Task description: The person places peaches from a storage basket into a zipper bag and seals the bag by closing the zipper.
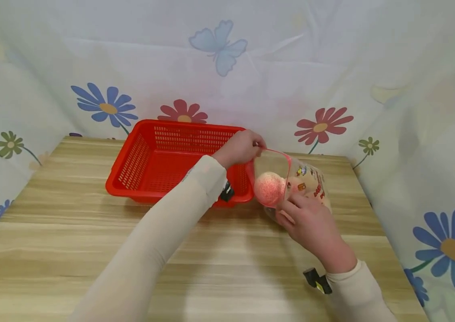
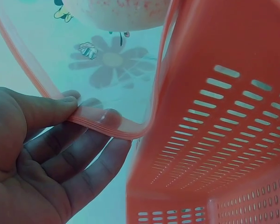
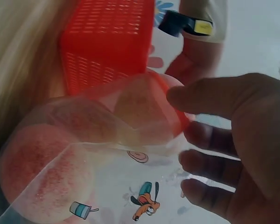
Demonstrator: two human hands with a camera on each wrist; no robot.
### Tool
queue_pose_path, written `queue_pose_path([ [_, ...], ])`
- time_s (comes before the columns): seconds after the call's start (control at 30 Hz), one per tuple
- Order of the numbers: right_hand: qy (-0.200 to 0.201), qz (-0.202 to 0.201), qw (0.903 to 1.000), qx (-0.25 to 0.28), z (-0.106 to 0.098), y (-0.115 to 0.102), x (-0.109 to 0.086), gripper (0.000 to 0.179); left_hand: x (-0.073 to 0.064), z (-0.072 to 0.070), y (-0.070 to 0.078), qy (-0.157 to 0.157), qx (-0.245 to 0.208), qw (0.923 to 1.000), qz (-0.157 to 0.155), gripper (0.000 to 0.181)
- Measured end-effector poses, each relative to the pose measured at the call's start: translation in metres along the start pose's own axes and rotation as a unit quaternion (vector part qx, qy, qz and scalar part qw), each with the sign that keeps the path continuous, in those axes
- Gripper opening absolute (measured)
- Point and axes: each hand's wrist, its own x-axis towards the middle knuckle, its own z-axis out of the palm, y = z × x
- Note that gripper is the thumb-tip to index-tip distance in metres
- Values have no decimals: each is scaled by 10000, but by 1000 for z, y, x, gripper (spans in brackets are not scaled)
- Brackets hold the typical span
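A clear plastic bag with a pink rim and cartoon prints stands on the table, its mouth spread open. Inside lies a pinkish speckled peach, and the right wrist view shows a peach through the film, low in the bag. My left hand pinches the far part of the rim between thumb and fingers, close by the basket's right end. On the near side, my right hand holds the rim, thumb on one face and fingertips on the other.
A red perforated plastic basket sits left of the bag, under my left forearm. The wooden table meets a flower-printed cloth at the back and sides. Each wrist wears a small black device.
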Motion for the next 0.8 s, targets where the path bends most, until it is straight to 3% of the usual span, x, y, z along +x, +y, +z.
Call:
queue_pose_path([
  [0.3, 492, 44, 9968, -626, 5, -2, 1, 16, -1, -2, -1, -64, -149, 9996, -226, 25],
  [0.57, 94, -27, 9957, -922, 0, -6, 1, 21, -2, -4, -3, -187, -375, 9981, -445, 24],
  [0.8, 356, -339, 9956, -803, -24, -3, 3, 6, 1, -12, -3, -248, -408, 9970, -615, 29],
])
